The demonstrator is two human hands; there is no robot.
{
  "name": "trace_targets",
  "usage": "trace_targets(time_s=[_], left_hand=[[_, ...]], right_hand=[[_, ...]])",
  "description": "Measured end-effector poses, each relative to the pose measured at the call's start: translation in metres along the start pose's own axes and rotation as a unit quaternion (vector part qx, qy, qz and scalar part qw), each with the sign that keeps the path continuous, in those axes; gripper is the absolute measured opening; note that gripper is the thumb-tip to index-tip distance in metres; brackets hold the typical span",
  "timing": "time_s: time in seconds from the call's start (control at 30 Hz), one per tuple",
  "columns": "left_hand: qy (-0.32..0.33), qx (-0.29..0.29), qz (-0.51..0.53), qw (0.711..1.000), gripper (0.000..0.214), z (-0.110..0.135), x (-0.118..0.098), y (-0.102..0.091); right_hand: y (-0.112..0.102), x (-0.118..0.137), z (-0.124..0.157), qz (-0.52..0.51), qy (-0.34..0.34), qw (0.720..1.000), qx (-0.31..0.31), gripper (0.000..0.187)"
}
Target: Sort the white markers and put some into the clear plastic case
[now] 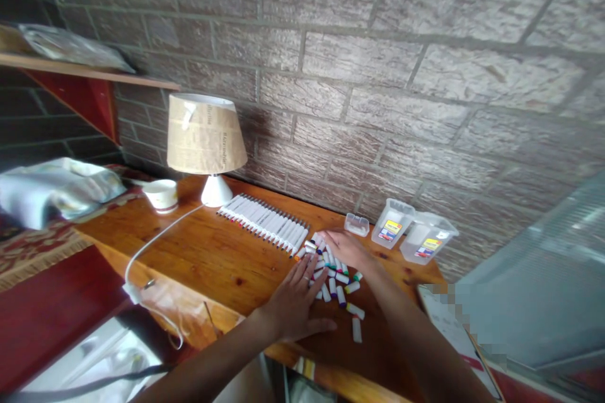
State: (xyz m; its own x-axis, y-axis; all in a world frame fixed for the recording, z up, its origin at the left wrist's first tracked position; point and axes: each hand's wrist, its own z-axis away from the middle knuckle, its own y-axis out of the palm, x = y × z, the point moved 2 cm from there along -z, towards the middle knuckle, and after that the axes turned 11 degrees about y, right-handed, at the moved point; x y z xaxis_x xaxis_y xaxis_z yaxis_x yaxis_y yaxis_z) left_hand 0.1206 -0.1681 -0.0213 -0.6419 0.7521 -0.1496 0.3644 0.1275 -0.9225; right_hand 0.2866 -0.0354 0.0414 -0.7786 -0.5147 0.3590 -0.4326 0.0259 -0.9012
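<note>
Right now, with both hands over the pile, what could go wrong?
The left hand might scatter the short white pieces toward the near table edge. The right hand could nudge the neat marker row. The lamp's cord hangs over the front, so a snag might tug the lamp.

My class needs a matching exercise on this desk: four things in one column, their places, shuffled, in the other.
Column 1
1. lamp
2. row of markers
3. loose white pieces
4. two clear containers

Column 2
A. scattered around the left hand and right hand
B. near the wall, right of the small clear case
C. beside the cup
D. between lamp and loose pieces

Pairs: 1-C, 2-D, 3-A, 4-B
</note>
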Motion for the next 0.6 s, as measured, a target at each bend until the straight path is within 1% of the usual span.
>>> trace_targets(time_s=[0.03, 0.1, 0.13, 0.2, 0.27, 0.33, 0.37, 0.4, 0.43, 0.5, 0.6], left_hand=[[-0.001, -0.005, -0.005, 1.000, 0.103, -0.004, 0.001, 0.001], [0.000, -0.015, -0.019, 1.000, 0.106, -0.010, 0.003, 0.003], [0.002, -0.022, -0.026, 0.999, 0.108, -0.012, 0.004, 0.004], [0.005, -0.038, -0.036, 0.999, 0.111, -0.017, 0.007, 0.006], [0.003, -0.052, -0.043, 0.998, 0.112, -0.021, 0.011, 0.009], [-0.004, -0.064, -0.047, 0.997, 0.112, -0.024, 0.014, 0.012], [-0.008, -0.068, -0.048, 0.996, 0.111, -0.026, 0.015, 0.014], [-0.011, -0.071, -0.048, 0.996, 0.109, -0.027, 0.016, 0.015], [-0.011, -0.073, -0.047, 0.996, 0.106, -0.028, 0.016, 0.016], [-0.006, -0.068, -0.045, 0.997, 0.100, -0.031, 0.016, 0.018], [0.003, -0.045, -0.044, 0.998, 0.095, -0.035, 0.014, 0.017]], right_hand=[[-0.007, -0.002, 0.005, -0.025, 0.008, 1.000, 0.001, 0.046], [-0.024, -0.007, 0.023, -0.068, 0.045, 0.996, -0.036, 0.043], [-0.032, -0.009, 0.036, -0.073, 0.059, 0.994, -0.059, 0.043], [-0.042, -0.011, 0.069, -0.056, 0.066, 0.994, -0.073, 0.052], [-0.040, -0.009, 0.107, -0.004, 0.063, 0.997, -0.046, 0.077], [-0.028, -0.005, 0.140, 0.045, 0.065, 0.997, -0.008, 0.111], [-0.021, -0.004, 0.153, 0.064, 0.068, 0.996, 0.004, 0.123], [-0.014, -0.003, 0.162, 0.079, 0.068, 0.995, 0.011, 0.129], [-0.007, -0.002, 0.167, 0.092, 0.072, 0.993, 0.011, 0.129], [0.002, -0.005, 0.167, 0.109, 0.076, 0.991, -0.003, 0.124], [0.007, -0.015, 0.153, 0.123, 0.068, 0.990, -0.026, 0.117]])
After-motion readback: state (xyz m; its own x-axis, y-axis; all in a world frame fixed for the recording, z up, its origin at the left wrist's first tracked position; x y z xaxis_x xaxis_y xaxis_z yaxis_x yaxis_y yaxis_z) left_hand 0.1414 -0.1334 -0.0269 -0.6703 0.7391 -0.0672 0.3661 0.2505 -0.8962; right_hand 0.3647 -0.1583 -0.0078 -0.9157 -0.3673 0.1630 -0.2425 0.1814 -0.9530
